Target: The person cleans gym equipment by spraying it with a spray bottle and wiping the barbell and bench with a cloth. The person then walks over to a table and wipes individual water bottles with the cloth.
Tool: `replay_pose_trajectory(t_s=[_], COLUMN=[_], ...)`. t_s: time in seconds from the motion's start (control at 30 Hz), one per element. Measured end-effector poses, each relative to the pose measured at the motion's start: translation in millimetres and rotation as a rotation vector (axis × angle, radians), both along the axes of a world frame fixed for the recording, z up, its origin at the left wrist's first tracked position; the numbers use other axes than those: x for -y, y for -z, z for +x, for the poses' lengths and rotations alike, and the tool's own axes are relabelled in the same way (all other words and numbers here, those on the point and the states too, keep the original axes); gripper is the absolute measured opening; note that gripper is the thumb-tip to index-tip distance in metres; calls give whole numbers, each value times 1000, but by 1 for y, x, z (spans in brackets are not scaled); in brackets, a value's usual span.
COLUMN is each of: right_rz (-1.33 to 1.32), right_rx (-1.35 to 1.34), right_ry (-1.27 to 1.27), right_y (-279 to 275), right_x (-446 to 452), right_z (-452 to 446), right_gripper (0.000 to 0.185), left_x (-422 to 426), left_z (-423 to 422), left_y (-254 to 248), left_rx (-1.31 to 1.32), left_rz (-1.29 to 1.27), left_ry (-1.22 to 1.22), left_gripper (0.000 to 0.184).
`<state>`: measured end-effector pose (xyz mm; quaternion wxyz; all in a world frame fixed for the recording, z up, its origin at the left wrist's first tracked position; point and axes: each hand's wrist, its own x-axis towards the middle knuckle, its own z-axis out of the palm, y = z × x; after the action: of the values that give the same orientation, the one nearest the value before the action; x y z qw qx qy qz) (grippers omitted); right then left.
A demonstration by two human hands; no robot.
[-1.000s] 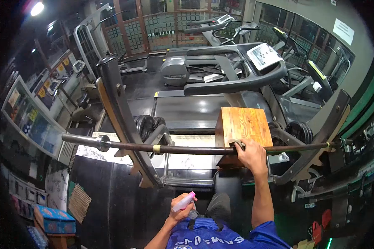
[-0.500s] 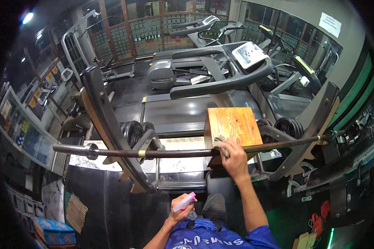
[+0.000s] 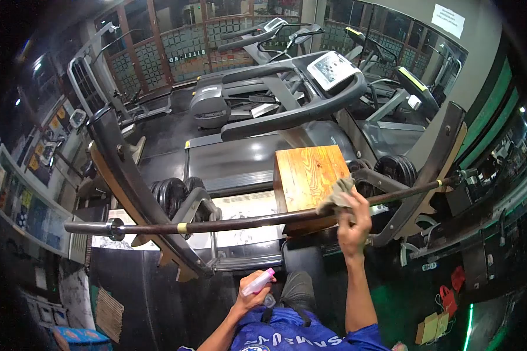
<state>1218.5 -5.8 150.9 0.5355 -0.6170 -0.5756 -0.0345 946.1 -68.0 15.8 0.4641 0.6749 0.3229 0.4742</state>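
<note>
Close to my body, my left hand (image 3: 252,292) is wrapped round a clear spray bottle (image 3: 259,282) with a pink top. My right hand (image 3: 354,224) grips a greyish cloth (image 3: 337,196), which lies over the barbell (image 3: 252,223) in front of the wooden box (image 3: 313,175). The long dark bar spans the rack's two uprights, with yellowish bands near each side and a thick metal sleeve at the left end. Part of the bar is hidden behind the cloth and my right fingers.
The rack's left upright (image 3: 132,181) and right upright (image 3: 436,158) stand at either side. Weight plates (image 3: 395,169) hang beyond the bar. A treadmill (image 3: 240,158) lies behind. A blue patterned box (image 3: 81,339) sits at the lower left, and a red bag (image 3: 448,301) at the lower right.
The view has shifted, so the rack and box appear further left. My right hand has moved right along the bar with the cloth, which now shows more. My left hand still holds the bottle.
</note>
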Motion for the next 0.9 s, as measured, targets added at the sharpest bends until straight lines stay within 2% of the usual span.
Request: replay_pose_trajectory(t_s=[0.07, 0.1, 0.17, 0.23, 0.33, 0.37, 0.47, 0.5, 0.63, 0.73, 0.83, 0.9], right_rz=[-238, -272, -376, -444, -661, -775, -1137, -1194, -1265, -1278, -931, -420], right_rx=[324, 396, 346, 288, 254, 306, 310, 340, 289, 334, 387, 373], right_ry=[-67, -47, -93, -134, -143, -159, -153, -224, -368, -304, -114, -136], right_y=[6, 10, 5, -1, -19, -23, -31, -19, -9, -7, -14, 12], right_x=[-13, -19, -23, -30, -42, -50, -83, -99, -126, -124, -83, -59], right_z=[-5, -8, -4, 0, 2, 6, 10, 19, 19, 17, 3, 2], right_gripper=[35, 40, 40, 44, 36, 57, 77, 93, 102, 98, 80, 67], left_x=[-1, 0, 2, 1, -2, -1, 0, 0, 3, 4, 3, 1], left_z=[2, 2, 3, 5, 10, 11, 14, 14, 14, 14, 12, 9], left_y=[-5, -4, -2, -1, 5, 7, 8, 7, 8, 7, 6, 3], left_rx=[-20, -13, 5, 27, 49, 53, 46, 45, 59, 78, 75, 60], left_rz=[28, -29, -141, -112, -138, -163, -130, -142, -183, -188, -197, -206], left_ry=[-10, -5, -2, -11, 4, 10, 13, 16, 22, 3, -22, -34], left_gripper=[22, 22, 22, 22, 22, 22, 23, 23, 24, 24, 24, 23])
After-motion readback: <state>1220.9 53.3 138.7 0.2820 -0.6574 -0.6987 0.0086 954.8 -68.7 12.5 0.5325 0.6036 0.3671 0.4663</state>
